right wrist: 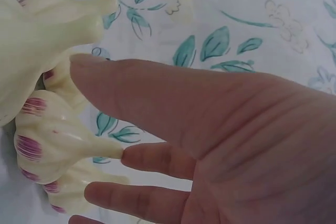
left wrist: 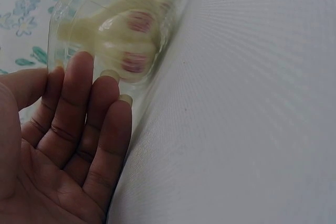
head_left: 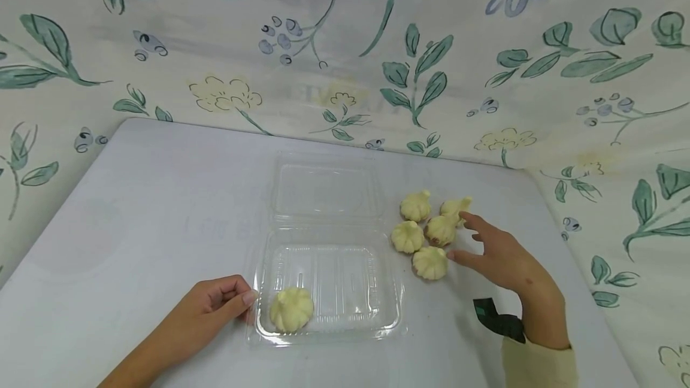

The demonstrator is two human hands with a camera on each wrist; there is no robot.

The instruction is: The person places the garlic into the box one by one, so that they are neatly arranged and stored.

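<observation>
A clear plastic clamshell box (head_left: 356, 331) lies with its lid (head_left: 326, 193) folded back. One garlic bulb (head_left: 291, 310) sits in the near left corner of its base. My left hand (head_left: 218, 307) pinches the box's left rim between thumb and fingers; the left wrist view shows the bulb (left wrist: 128, 40) through the clear wall. Right of the box, several garlic bulbs (head_left: 431, 263) are grouped on the table. My right hand (head_left: 498, 256) is beside them, thumb and fingers spread. In the right wrist view, a fingertip is right at the stem of a purple-streaked bulb (right wrist: 50, 135).
The white table (head_left: 178, 196) is backed and flanked by a cloth (head_left: 334, 35) printed with flowers and leaves. A black strap (head_left: 498, 322) hangs at my right wrist, above a beige sleeve (head_left: 539, 364).
</observation>
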